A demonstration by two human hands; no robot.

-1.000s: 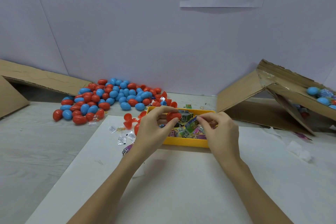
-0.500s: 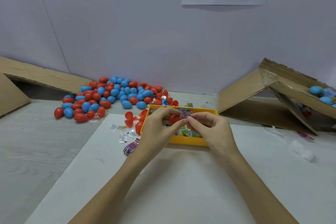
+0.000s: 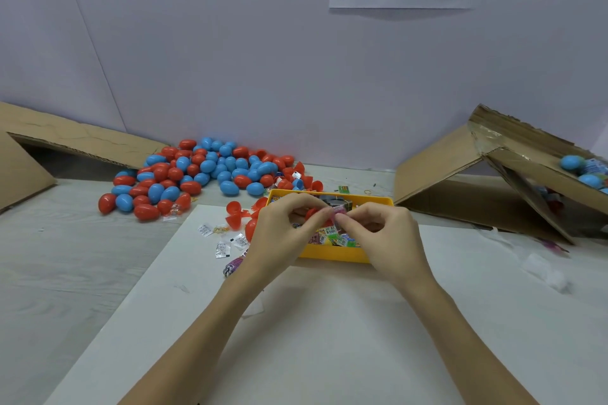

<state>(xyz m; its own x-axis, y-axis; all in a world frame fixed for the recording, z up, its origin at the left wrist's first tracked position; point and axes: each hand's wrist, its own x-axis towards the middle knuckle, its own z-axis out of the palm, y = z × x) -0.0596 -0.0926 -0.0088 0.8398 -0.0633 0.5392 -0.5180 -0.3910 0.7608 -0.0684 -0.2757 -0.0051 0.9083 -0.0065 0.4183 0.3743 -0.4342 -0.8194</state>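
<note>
Both hands meet just above the yellow tray (image 3: 332,255). The left hand (image 3: 283,233) curls round a red shell (image 3: 314,214), an open half of a plastic egg, holding it over the tray's middle. The right hand (image 3: 391,240) pinches a small pink packet (image 3: 340,210) between thumb and forefinger, right at the shell's mouth; whether the packet is already inside I cannot tell. The tray sits on a white sheet (image 3: 329,322) on the table (image 3: 65,256) and holds more bright packets. Loose red halves (image 3: 234,211) and small white sachets (image 3: 223,248) lie just left of the tray. A pile of red and blue eggs (image 3: 197,174) lies behind them by the wall. A tipped cardboard box (image 3: 460,181) stands to the right, with blue eggs in it.
</note>
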